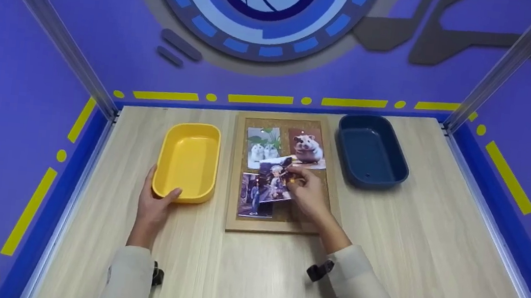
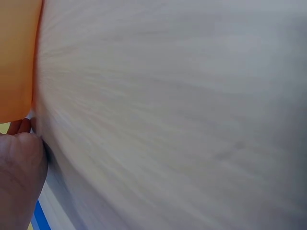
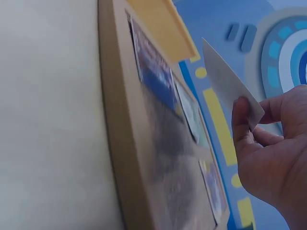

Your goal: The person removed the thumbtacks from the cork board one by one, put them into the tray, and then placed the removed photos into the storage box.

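Observation:
My right hand [image 1: 309, 194] pinches a photo card [image 1: 273, 182] at its right edge, between thumb and fingers. The card shows a light-haired figure on a dark background; its pale back [image 3: 225, 76] faces the right wrist view, tilted and raised off the board. Beneath it lies a wood-framed cork board [image 1: 262, 228] with a picture of two white hamsters [image 1: 256, 154], one of a single hamster [image 1: 309, 149] and a dark picture [image 1: 249, 199] partly covered by the held card. With thumb over the rim, my left hand [image 1: 153, 211] grips the near-left corner of a yellow tray [image 1: 188, 160].
A navy blue tray [image 1: 371, 152] stands right of the board, near the back. The pale wooden table [image 1: 252, 276] is bounded by blue printed walls [image 1: 121, 65] and metal corner posts. Small pins show at the tops of the hamster pictures.

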Demonstrator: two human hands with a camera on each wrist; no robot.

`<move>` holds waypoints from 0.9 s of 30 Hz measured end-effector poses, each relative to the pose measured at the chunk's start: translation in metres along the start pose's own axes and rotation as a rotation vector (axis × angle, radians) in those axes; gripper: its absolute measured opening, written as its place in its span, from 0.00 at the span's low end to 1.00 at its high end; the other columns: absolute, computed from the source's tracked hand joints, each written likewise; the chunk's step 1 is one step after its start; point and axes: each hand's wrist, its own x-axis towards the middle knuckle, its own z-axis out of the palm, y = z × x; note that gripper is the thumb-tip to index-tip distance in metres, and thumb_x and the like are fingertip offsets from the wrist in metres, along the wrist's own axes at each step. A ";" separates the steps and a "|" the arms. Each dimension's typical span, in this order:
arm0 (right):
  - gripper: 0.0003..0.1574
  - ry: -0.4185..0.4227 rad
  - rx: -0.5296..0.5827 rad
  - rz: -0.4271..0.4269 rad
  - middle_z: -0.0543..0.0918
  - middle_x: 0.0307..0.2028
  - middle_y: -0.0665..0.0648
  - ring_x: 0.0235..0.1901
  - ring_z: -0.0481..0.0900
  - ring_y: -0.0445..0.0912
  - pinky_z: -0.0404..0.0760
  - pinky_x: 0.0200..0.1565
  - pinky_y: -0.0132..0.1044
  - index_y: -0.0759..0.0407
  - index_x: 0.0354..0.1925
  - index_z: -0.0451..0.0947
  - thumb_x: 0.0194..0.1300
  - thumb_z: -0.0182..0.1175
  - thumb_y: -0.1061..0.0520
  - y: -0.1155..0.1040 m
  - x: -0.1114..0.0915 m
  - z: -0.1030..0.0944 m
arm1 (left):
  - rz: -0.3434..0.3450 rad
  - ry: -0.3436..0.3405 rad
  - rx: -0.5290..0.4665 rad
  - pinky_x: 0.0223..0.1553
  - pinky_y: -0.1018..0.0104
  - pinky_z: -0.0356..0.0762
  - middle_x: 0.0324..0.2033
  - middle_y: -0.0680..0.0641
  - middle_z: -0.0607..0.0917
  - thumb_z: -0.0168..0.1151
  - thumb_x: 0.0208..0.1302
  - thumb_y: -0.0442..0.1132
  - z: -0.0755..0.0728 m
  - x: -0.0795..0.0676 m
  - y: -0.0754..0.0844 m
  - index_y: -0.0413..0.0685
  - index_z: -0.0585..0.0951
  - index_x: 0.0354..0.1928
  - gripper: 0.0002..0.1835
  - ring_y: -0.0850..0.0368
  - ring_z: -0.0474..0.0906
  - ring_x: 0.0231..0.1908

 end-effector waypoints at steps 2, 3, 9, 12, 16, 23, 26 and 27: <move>0.25 -0.026 0.014 -0.008 0.85 0.48 0.70 0.33 0.74 0.40 0.72 0.33 0.25 0.75 0.57 0.83 0.60 0.58 0.74 -0.005 0.001 0.009 | -0.015 0.000 0.000 0.88 0.54 0.44 0.87 0.54 0.49 0.75 0.68 0.50 0.000 -0.003 0.006 0.68 0.44 0.88 0.58 0.54 0.48 0.86; 0.26 -0.046 0.023 -0.008 0.85 0.48 0.71 0.33 0.74 0.40 0.72 0.33 0.25 0.75 0.58 0.82 0.60 0.58 0.74 -0.007 0.002 0.013 | -0.021 -0.001 -0.004 0.88 0.53 0.44 0.88 0.54 0.49 0.75 0.68 0.49 0.000 -0.004 0.009 0.68 0.44 0.88 0.59 0.53 0.47 0.86; 0.32 -0.152 0.003 0.000 0.85 0.47 0.70 0.33 0.75 0.41 0.75 0.34 0.27 0.72 0.63 0.81 0.60 0.56 0.74 -0.021 0.001 0.039 | -0.029 0.013 -0.004 0.89 0.54 0.41 0.88 0.57 0.47 0.72 0.71 0.50 0.001 -0.001 0.006 0.70 0.44 0.87 0.55 0.56 0.43 0.87; 0.33 -0.192 -0.003 -0.013 0.85 0.49 0.71 0.31 0.74 0.40 0.74 0.33 0.26 0.71 0.65 0.80 0.61 0.55 0.73 -0.024 0.000 0.053 | -0.026 0.023 0.006 0.89 0.55 0.40 0.88 0.59 0.47 0.72 0.71 0.52 0.001 0.003 -0.002 0.74 0.45 0.87 0.54 0.58 0.41 0.87; 0.34 -0.251 0.013 -0.034 0.85 0.55 0.73 0.29 0.73 0.38 0.73 0.30 0.25 0.71 0.67 0.77 0.62 0.55 0.73 -0.028 -0.001 0.069 | 0.005 0.019 -0.001 0.88 0.55 0.43 0.87 0.59 0.48 0.73 0.70 0.52 0.001 0.005 -0.009 0.75 0.45 0.87 0.55 0.57 0.44 0.87; 0.34 -0.320 -0.032 -0.026 0.83 0.61 0.70 0.36 0.78 0.41 0.84 0.40 0.33 0.67 0.72 0.75 0.68 0.60 0.69 -0.036 0.002 0.098 | 0.011 0.034 0.016 0.88 0.53 0.48 0.88 0.58 0.49 0.74 0.69 0.53 0.003 0.003 -0.010 0.75 0.44 0.87 0.57 0.54 0.49 0.86; 0.34 -0.329 -0.051 0.005 0.83 0.63 0.68 0.36 0.80 0.41 0.88 0.40 0.37 0.65 0.73 0.73 0.70 0.61 0.68 -0.038 0.005 0.110 | -0.007 0.042 0.027 0.88 0.53 0.48 0.88 0.59 0.49 0.73 0.69 0.53 0.003 0.004 -0.009 0.74 0.44 0.87 0.56 0.54 0.49 0.86; 0.34 -0.337 -0.051 0.015 0.82 0.63 0.68 0.34 0.80 0.42 0.88 0.37 0.37 0.65 0.74 0.73 0.71 0.61 0.68 -0.039 0.006 0.114 | -0.004 0.043 0.031 0.88 0.53 0.49 0.88 0.58 0.49 0.73 0.70 0.53 0.003 0.004 -0.009 0.73 0.44 0.87 0.56 0.54 0.49 0.86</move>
